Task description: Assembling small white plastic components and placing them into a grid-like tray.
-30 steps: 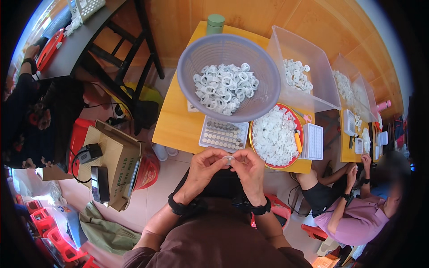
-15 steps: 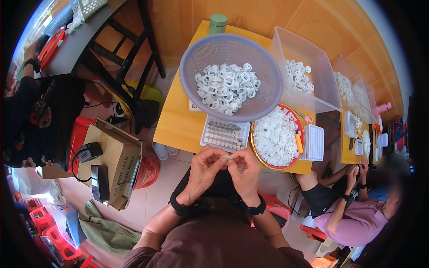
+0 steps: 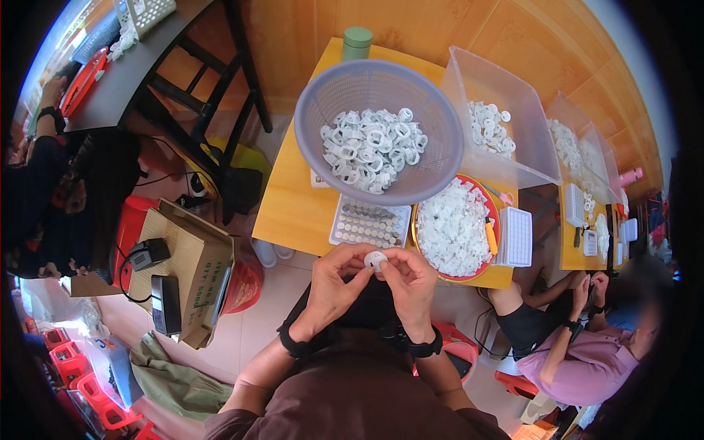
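A small round white plastic part (image 3: 375, 259) is pinched between the fingertips of both hands, in front of the table's near edge. My left hand (image 3: 339, 282) grips its left side and my right hand (image 3: 408, 286) its right side. Just beyond them lies a white tray (image 3: 405, 220) with rows of small round metallic-looking pieces. Behind it stands a grey-purple plastic basket (image 3: 308, 147) holding many white ring-shaped parts (image 3: 374, 147). To the right, a red round tray (image 3: 493, 213) with a gold rim is heaped with small white pieces (image 3: 451, 227).
On the yellow table (image 3: 286, 205) are a green canister (image 3: 357, 44), a clear bin (image 3: 528, 154), a white gridded tray (image 3: 515, 236), an orange-handled tool (image 3: 490, 238) and pink scissors (image 3: 504, 196). A cardboard box (image 3: 183, 257) stands left. A co-worker (image 3: 572, 345) sits at right.
The white part has been turned in my fingers, so its round flat face now shows. Both hands stay at nearly the same place.
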`<move>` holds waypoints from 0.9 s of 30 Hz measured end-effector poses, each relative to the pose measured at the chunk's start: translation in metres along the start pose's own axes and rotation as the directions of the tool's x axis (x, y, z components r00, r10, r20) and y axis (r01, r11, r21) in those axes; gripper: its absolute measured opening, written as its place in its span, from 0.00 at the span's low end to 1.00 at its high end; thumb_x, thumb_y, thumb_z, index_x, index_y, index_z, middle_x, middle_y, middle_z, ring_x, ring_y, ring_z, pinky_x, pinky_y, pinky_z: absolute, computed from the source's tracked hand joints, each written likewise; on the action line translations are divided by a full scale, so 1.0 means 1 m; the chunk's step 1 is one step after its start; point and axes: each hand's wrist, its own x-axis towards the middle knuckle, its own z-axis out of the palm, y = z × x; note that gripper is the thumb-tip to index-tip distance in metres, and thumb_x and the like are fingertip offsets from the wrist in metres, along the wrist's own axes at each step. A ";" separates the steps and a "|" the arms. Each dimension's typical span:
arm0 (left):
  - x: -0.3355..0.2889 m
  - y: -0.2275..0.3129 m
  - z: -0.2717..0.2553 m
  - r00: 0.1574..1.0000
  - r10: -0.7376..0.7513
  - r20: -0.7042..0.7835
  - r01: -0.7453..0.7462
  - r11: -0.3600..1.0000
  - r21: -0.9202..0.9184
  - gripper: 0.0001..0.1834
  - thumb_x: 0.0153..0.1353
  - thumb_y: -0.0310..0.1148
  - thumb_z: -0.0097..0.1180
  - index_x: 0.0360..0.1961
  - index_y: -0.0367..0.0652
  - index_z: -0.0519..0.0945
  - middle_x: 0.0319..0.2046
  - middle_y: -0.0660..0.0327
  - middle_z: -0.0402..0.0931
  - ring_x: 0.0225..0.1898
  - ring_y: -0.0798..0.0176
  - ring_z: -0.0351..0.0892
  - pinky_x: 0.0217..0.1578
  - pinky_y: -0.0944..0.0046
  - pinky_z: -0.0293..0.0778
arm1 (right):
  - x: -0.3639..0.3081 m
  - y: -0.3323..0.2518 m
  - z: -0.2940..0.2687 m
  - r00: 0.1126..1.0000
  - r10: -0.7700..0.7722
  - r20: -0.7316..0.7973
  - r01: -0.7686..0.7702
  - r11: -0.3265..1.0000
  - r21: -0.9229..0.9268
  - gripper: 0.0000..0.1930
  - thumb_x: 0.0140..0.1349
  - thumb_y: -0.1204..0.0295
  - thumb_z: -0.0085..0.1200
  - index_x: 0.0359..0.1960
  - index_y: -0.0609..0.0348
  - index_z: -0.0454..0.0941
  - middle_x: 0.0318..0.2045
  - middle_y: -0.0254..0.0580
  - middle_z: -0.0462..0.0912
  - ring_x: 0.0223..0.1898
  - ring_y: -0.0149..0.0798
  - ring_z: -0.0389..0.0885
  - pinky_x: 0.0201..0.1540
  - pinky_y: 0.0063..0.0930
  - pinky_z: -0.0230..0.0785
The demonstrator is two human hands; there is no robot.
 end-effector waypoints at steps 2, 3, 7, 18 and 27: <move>0.001 0.003 -0.002 0.999 0.048 0.008 -0.048 0.993 0.104 0.14 0.51 0.16 0.54 0.41 0.34 0.77 0.32 0.59 0.76 0.35 0.67 0.78 0.38 0.69 0.77 | 0.001 -0.004 0.001 1.000 -0.010 -0.002 0.010 1.000 -0.011 0.07 0.55 0.83 0.54 0.36 0.66 0.77 0.29 0.36 0.74 0.29 0.24 0.75 0.31 0.15 0.71; 0.002 0.005 -0.003 0.995 0.094 0.021 -0.096 0.974 0.207 0.15 0.49 0.16 0.55 0.41 0.35 0.77 0.32 0.58 0.76 0.35 0.66 0.78 0.38 0.69 0.77 | 0.001 -0.007 0.000 0.998 -0.053 0.016 0.055 0.991 -0.124 0.07 0.54 0.82 0.54 0.36 0.66 0.77 0.29 0.37 0.74 0.29 0.26 0.76 0.31 0.16 0.71; 0.003 0.010 -0.005 0.975 0.207 0.083 -0.223 0.894 0.389 0.18 0.45 0.17 0.56 0.41 0.35 0.77 0.29 0.57 0.76 0.32 0.65 0.79 0.35 0.69 0.77 | 0.000 -0.013 0.001 0.981 -0.185 0.051 0.191 0.919 -0.345 0.08 0.53 0.82 0.54 0.36 0.65 0.78 0.27 0.38 0.73 0.28 0.28 0.77 0.30 0.17 0.71; 0.008 0.008 -0.011 0.868 0.337 0.366 -0.491 0.466 0.736 0.16 0.43 0.21 0.56 0.38 0.36 0.75 0.27 0.55 0.74 0.23 0.52 0.77 0.23 0.60 0.74 | 0.000 -0.006 -0.003 0.989 -0.144 0.046 0.151 0.935 -0.322 0.09 0.52 0.84 0.54 0.36 0.66 0.78 0.26 0.37 0.73 0.25 0.26 0.75 0.27 0.16 0.69; 0.013 0.018 -0.012 0.908 0.330 0.260 -0.419 0.736 0.531 0.15 0.49 0.19 0.55 0.41 0.34 0.76 0.29 0.57 0.74 0.28 0.62 0.79 0.28 0.68 0.75 | -0.003 -0.011 0.000 0.997 -0.071 -0.024 0.068 0.993 -0.101 0.09 0.55 0.84 0.52 0.38 0.67 0.76 0.30 0.37 0.73 0.30 0.27 0.78 0.27 0.16 0.73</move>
